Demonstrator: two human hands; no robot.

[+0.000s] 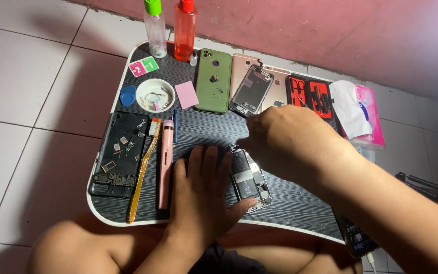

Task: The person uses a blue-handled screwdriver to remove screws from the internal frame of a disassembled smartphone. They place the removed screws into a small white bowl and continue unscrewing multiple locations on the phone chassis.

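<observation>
- At the far left of the black lap table (290,203) we see a stripped black phone frame (120,155) lying flat, with small loose parts resting on it.
- Just right of it lie a toothbrush (145,167) and a pink pen-shaped tool (166,162), both pointing away from us; farther off sit a blue pick (127,95), a white dish of small parts (155,95) and a pink pad (186,94).
- At the far edge stand a clear bottle with a green cap (155,28) and an orange-red bottle (184,30).
- Our left hand (201,195) lies flat on the table near the front edge, fingers spread and straight, thumb touching the near end of the opened phone (249,180); it grips nothing and only steadies the body.
- The opened phone lies near the middle of the table, inner parts facing up, slightly tilted.
- Our right hand (282,139) hovers over the phone's far end, fingers curled down together; we cannot tell whether they pinch a tool or part, since the knuckles hide the tips.
- We judge the step in hand to be work on the phone's upper internals, with the body pinned still. The next move calls for a fine, light touch at that far end and no shift from the bracing hand.
- Farther back lie a green phone (213,81), a rose-gold phone with a loose screen on it (252,86) and a red tool case (310,94); at far right, a tissue pack (361,114).
</observation>
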